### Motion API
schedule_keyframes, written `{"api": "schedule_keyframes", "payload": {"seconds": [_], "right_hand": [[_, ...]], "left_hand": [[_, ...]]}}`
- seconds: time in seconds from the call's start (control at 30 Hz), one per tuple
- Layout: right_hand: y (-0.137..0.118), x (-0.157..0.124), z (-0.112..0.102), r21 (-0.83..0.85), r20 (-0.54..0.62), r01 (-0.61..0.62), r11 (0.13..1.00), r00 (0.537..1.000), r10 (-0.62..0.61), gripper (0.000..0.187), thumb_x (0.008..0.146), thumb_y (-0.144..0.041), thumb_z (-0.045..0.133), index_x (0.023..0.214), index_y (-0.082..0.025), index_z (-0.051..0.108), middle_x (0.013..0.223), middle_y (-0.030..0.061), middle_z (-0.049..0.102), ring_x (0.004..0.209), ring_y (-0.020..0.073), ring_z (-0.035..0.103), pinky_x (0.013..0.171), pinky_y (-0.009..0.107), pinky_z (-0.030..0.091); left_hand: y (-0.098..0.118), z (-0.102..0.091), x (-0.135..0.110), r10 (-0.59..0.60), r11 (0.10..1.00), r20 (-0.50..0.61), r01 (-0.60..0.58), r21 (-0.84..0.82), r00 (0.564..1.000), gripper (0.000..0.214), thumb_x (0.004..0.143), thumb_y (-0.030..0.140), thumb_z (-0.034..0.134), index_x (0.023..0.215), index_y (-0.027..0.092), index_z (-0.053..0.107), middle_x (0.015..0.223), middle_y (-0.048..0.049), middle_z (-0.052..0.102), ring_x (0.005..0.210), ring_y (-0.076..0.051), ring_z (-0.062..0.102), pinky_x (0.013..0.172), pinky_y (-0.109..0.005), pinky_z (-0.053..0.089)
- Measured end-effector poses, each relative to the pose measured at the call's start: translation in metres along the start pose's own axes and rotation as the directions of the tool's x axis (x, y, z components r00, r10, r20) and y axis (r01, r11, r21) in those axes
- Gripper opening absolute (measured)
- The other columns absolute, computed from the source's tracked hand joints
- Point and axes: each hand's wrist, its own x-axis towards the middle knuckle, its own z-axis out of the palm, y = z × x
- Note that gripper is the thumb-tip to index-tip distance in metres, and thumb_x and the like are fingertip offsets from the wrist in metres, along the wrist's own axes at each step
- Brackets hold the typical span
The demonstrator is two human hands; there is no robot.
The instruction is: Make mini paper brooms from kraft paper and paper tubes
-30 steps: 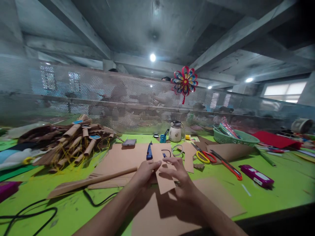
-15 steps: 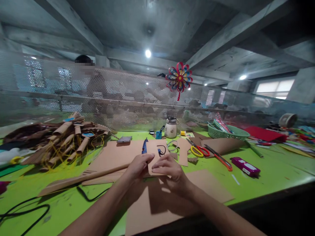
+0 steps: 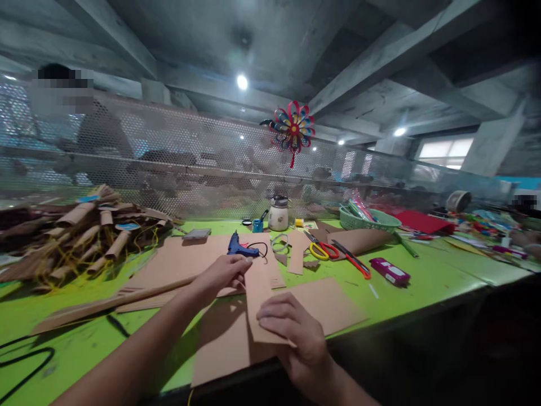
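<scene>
My right hand point(image 3: 291, 332) grips the near end of a long brown cardboard strip point(image 3: 258, 299) and holds it over the green table point(image 3: 426, 282). My left hand point(image 3: 224, 272) reaches forward with its fingers curled, touching the strip's far end just short of a blue glue gun point(image 3: 242, 248). The glue gun lies on a large cardboard sheet point(image 3: 186, 262) with its black cord looped beside it.
Another cardboard sheet point(image 3: 228, 338) lies under my hands at the table edge. Yellow-handled scissors point(image 3: 319, 248), an orange cutter point(image 3: 353, 260), a purple box point(image 3: 389, 272), a green basket point(image 3: 369, 220) and a jar point(image 3: 279, 214) stand to the right. Rolled cardboard tubes point(image 3: 84, 231) pile at left. A mesh screen point(image 3: 190, 163) runs behind, with a person beyond it.
My right hand pulled the strip back toward the table edge. My left hand stretched forward toward the glue gun. The view swung to the right.
</scene>
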Motion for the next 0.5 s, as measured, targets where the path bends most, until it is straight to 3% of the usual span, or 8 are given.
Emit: {"api": "schedule_keyframes", "payload": {"seconds": [0.1, 0.13, 0.2, 0.23, 0.33, 0.5], "right_hand": [[-0.014, -0.021, -0.014, -0.106, -0.157, -0.053, 0.993, 0.987, 0.036, 0.029, 0.09, -0.013, 0.053, 0.117, -0.018, 0.063, 0.102, 0.0134, 0.068, 0.102, 0.0263, 0.06, 0.083, 0.045, 0.054], [-0.017, -0.029, -0.02, -0.155, -0.202, -0.075, 0.985, 0.978, 0.043, 0.029, 0.09, -0.01, 0.052, 0.116, -0.018, 0.063, 0.102, 0.0134, 0.068, 0.103, 0.0267, 0.06, 0.084, 0.045, 0.054], [-0.018, -0.044, -0.031, -0.249, -0.244, -0.108, 0.962, 0.969, 0.046, 0.031, 0.089, -0.007, 0.053, 0.116, -0.018, 0.063, 0.104, 0.0135, 0.068, 0.104, 0.0277, 0.06, 0.085, 0.046, 0.053], [-0.017, -0.052, -0.035, -0.286, -0.232, -0.117, 0.951, 0.971, 0.05, 0.031, 0.088, -0.007, 0.053, 0.117, -0.017, 0.063, 0.105, 0.0139, 0.067, 0.105, 0.0282, 0.06, 0.085, 0.046, 0.053], [-0.01, -0.077, -0.037, -0.336, -0.15, -0.072, 0.939, 0.988, 0.022, 0.027, 0.09, -0.013, 0.053, 0.116, -0.015, 0.062, 0.1, 0.0148, 0.068, 0.101, 0.0281, 0.062, 0.08, 0.044, 0.056], [0.002, -0.104, -0.024, -0.374, -0.038, 0.019, 0.927, 0.999, -0.036, 0.027, 0.095, -0.026, 0.048, 0.115, -0.014, 0.062, 0.094, 0.0149, 0.07, 0.092, 0.0261, 0.065, 0.073, 0.039, 0.058]], "left_hand": [[-0.007, -0.011, -0.01, 0.068, 0.907, -0.007, -0.059, 0.417, 0.998, 0.033, 0.076, 0.047, 0.059, 0.067, 0.015, 0.058, 0.068, -0.0049, 0.062, 0.067, -0.019, 0.057, 0.064, -0.028, 0.042], [-0.012, -0.014, -0.017, 0.118, 0.799, -0.002, -0.094, 0.594, 0.993, 0.029, 0.078, 0.043, 0.056, 0.067, 0.016, 0.06, 0.072, -0.0061, 0.063, 0.072, -0.02, 0.058, 0.067, -0.029, 0.041], [-0.023, -0.017, -0.033, 0.228, 0.488, 0.013, -0.126, 0.864, 0.974, 0.026, 0.083, 0.037, 0.049, 0.077, 0.017, 0.064, 0.085, -0.0101, 0.066, 0.082, -0.025, 0.059, 0.074, -0.034, 0.042], [-0.03, -0.018, -0.041, 0.256, 0.384, 0.023, -0.124, 0.915, 0.966, 0.026, 0.085, 0.036, 0.048, 0.087, 0.016, 0.066, 0.094, -0.0125, 0.066, 0.09, -0.027, 0.059, 0.078, -0.036, 0.042], [-0.046, -0.016, -0.058, 0.333, 0.262, 0.061, -0.154, 0.953, 0.941, 0.036, 0.089, 0.036, 0.047, 0.114, 0.016, 0.062, 0.119, -0.0149, 0.061, 0.11, -0.03, 0.053, 0.094, -0.041, 0.039], [-0.053, -0.009, -0.064, 0.353, 0.16, 0.131, -0.197, 0.967, 0.926, 0.033, 0.093, 0.037, 0.041, 0.108, 0.017, 0.063, 0.116, -0.0139, 0.061, 0.107, -0.03, 0.055, 0.093, -0.045, 0.041]]}}
